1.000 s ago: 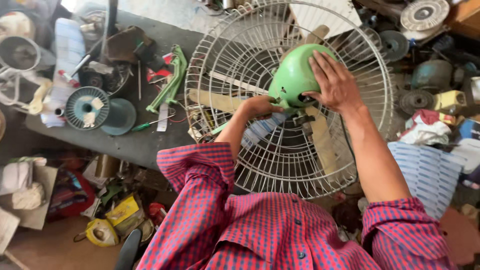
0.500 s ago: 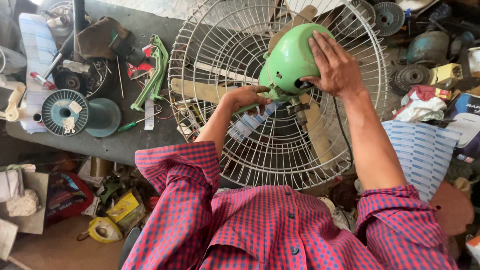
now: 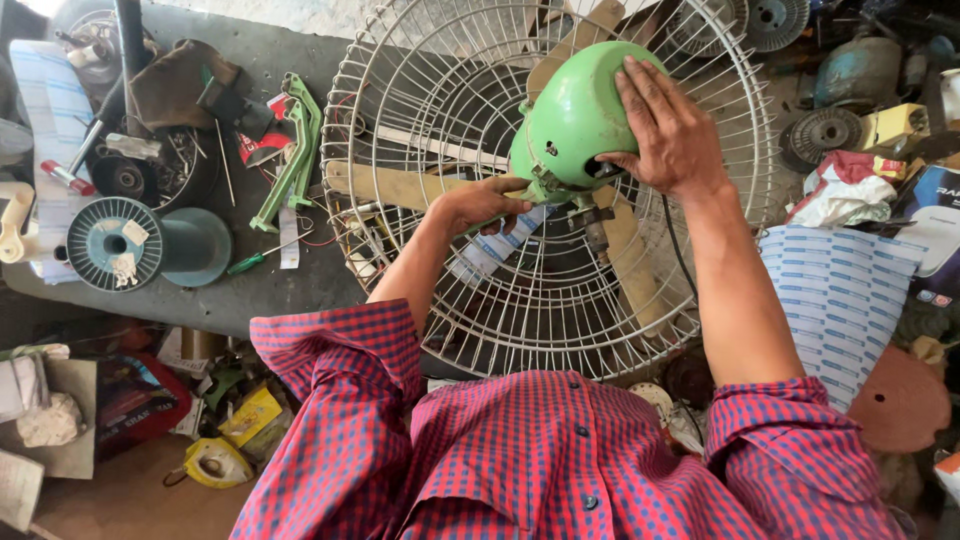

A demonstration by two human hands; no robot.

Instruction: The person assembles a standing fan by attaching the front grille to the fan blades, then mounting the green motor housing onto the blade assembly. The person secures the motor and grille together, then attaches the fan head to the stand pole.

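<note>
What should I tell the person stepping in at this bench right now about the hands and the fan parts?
Right hand: palm clamped over the green motor housing.
Left hand: at the housing's lower edge, fingers under it; whether it holds a tool cannot be told.
White wire fan guard lies flat on the grey bench, housing at its centre.
Done: housing sits on the guard.
Left: any fastening underneath is hidden, so check it.
Green-handled screwdriver lies left of the guard.
</note>
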